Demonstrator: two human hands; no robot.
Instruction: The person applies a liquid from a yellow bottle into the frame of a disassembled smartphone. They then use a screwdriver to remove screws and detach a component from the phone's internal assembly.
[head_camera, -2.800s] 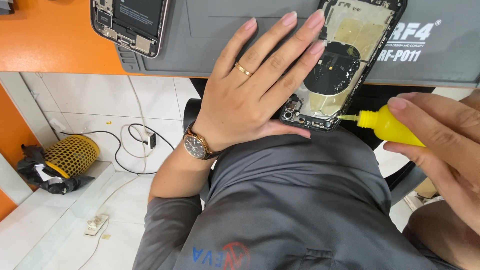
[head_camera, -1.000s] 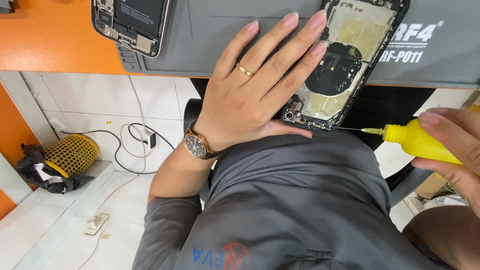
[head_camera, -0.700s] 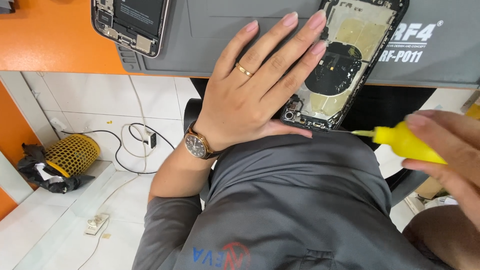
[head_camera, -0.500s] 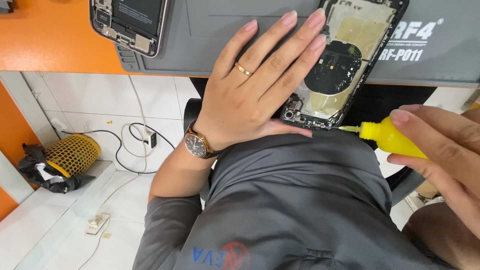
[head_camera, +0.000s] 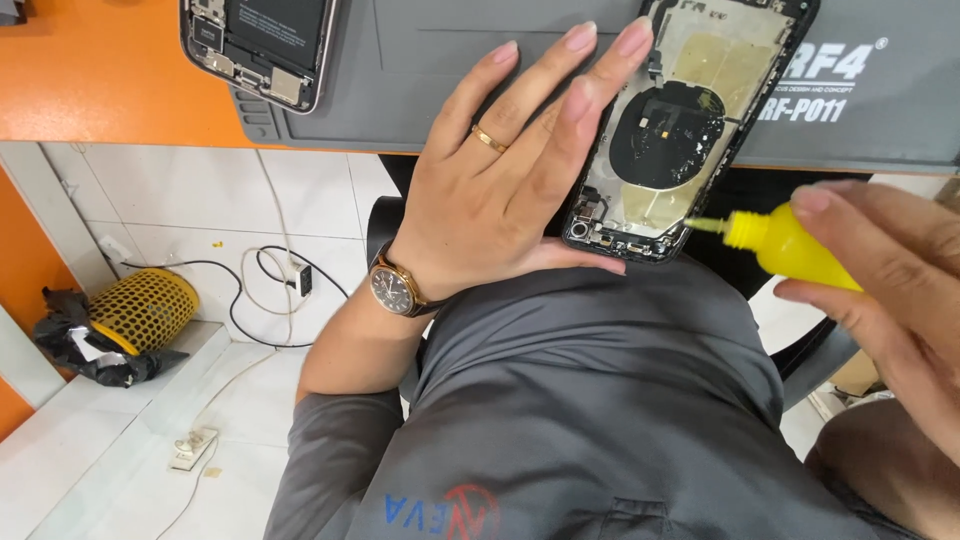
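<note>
Our right hand (head_camera: 880, 290) closes its grip around a small yellow squeeze bottle (head_camera: 785, 245), thumb on top and fingers wrapped beneath, so that only the front of the bottle and its thin nozzle show. The nozzle points left and its tip sits right at the lower edge of the opened phone housing (head_camera: 690, 120), touching it or very nearly so; we cannot tell which.

Our left hand (head_camera: 500, 190) lies flat and spread, gripping nothing. Its palm presses down on the grey work mat (head_camera: 420, 70) while the index and middle fingers rest along the left side of the housing and the thumb runs under its bottom corner, steadying it. A gold ring (head_camera: 489, 139) sits on one finger and a wristwatch (head_camera: 393, 288) with a dark dial and dark strap circles the wrist.

The housing lies face-open on the mat, tilted a little to the right, its bottom end overhanging the near edge of the table (head_camera: 90, 80). Inside we see a round black coil ringed by yellowish film and a camera opening at the lower left corner.

Farther left on the mat lies a second opened phone (head_camera: 262, 45), showing a black battery and circuit parts. The table top is orange. Below it, on the white tiled floor, stand a yellow mesh basket (head_camera: 140, 312) with black wrapping, some loose cables (head_camera: 270, 290) and a white power strip (head_camera: 193, 448). Our grey shirt (head_camera: 600, 420) fills the lower middle.
</note>
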